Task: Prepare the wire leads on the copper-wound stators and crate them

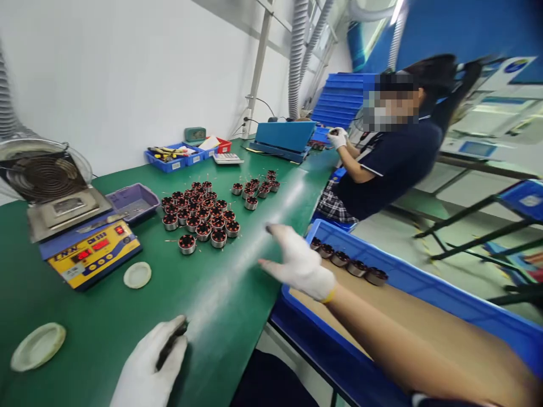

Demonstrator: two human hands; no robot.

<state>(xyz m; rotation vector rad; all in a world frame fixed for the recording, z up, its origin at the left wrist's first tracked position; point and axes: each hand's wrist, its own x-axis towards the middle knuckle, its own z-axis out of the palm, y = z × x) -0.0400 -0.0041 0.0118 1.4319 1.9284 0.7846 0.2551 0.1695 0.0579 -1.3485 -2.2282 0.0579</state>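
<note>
My left hand (153, 362), in a white glove, is closed low over the green bench (220, 316), thumb and fingers near each other. Something dark shows between them; whether it is a held thing or a stained glove I cannot make out. Gloved too, my right hand (299, 263) reaches over the bench edge beside the blue crate (428, 291). Its thumb and fingers are apart with nothing between them. Ahead of both hands stand many round metal motor stators (202, 230) with copper windings, and a smaller group of stators (251, 202) lies farther back.
A yellow-fronted CNKN device (93, 254) stands at left, near a purple tray (136, 203) and two pale round dishes (137, 275) (38, 346). A row of stators (356, 268) sits in the crate. A co-worker (390, 152) sits beyond it, by a blue panel (282, 140).
</note>
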